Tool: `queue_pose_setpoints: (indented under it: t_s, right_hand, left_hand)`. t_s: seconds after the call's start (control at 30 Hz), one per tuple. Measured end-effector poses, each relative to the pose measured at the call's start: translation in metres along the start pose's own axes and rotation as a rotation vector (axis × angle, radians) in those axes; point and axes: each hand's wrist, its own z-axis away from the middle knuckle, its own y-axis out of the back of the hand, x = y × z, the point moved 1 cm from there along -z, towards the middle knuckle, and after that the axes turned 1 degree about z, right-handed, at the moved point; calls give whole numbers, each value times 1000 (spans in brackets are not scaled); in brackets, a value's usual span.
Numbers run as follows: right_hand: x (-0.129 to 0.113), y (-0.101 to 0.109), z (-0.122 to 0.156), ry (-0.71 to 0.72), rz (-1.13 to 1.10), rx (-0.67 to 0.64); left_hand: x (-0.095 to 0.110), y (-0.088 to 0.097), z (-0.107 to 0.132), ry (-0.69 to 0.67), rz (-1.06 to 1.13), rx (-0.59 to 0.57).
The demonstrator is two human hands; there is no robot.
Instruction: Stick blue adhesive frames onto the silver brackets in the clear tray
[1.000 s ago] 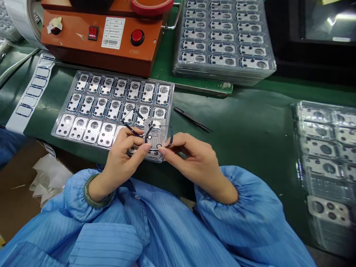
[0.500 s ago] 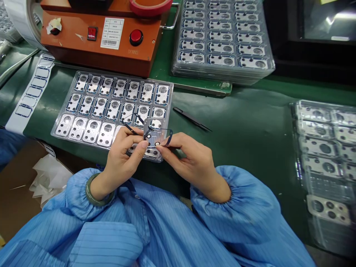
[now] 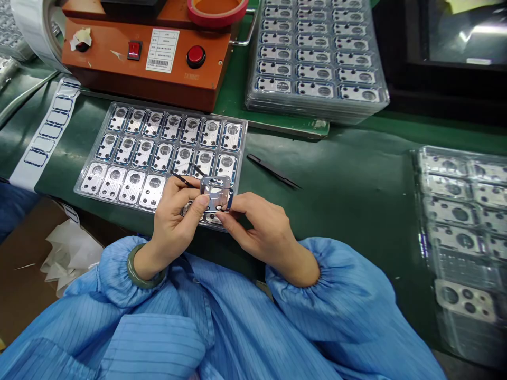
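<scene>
My left hand (image 3: 174, 221) holds black tweezers (image 3: 186, 181) and its thumb presses the edge of a small metal plate (image 3: 216, 193). My right hand (image 3: 257, 224) pinches the plate's lower right corner between its fingertips. A thin dark blue frame (image 3: 230, 199) shows along the plate's right edge, partly hidden by the fingers. Both hands are just above the near edge of a clear plastic tray (image 3: 178, 112) holding rows of metal plates with blue borders. The tray's front right cells are hidden by my hands.
A second pair of black tweezers (image 3: 273, 171) lies on the green mat (image 3: 336, 179) right of the tray. Stacked trays of plates (image 3: 317, 63) stand behind, and another stack (image 3: 455, 221) is at right. An orange machine (image 3: 138, 63) stands at back left, beside a strip of blue frames (image 3: 49, 124).
The plate has moved left and lies flatter between my fingers. The dark blue frame no longer hangs loose beside it. My right hand has moved left, closer to my left hand.
</scene>
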Motion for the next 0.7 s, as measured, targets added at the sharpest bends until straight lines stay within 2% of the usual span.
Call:
queue_pose_setpoints:
  t_s: [0.4, 0.7]
  right_hand:
    - [-1, -2, -2, 21, -5, -48]
    - [-1, -3, 1, -1, 13, -84]
  left_hand:
    - [0, -2, 0, -27, -107, 29]
    - [1, -3, 0, -91, -109, 2]
